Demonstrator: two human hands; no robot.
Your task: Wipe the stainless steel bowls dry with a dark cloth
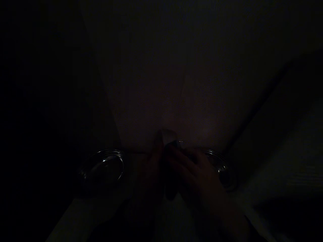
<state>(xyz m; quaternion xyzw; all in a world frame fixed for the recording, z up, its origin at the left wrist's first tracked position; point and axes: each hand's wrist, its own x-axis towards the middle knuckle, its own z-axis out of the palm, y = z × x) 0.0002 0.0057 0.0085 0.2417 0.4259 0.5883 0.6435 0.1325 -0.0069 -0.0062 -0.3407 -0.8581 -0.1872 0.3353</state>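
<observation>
The scene is very dark. My right hand [199, 174] reaches up from the lower right, its fingers curled around a small dark object [169, 151] with a pale top. My left hand [151, 171] shows only faintly just left of it, touching or holding the same object; its fingers are too dim to read. Both hands meet at the near edge of a pale surface [176, 84].
A shiny round metal dish [106, 166] sits left of the hands and another metal rim [222, 168] right of them, partly behind my right hand. A dark band runs diagonally at the right. Everything else is lost in darkness.
</observation>
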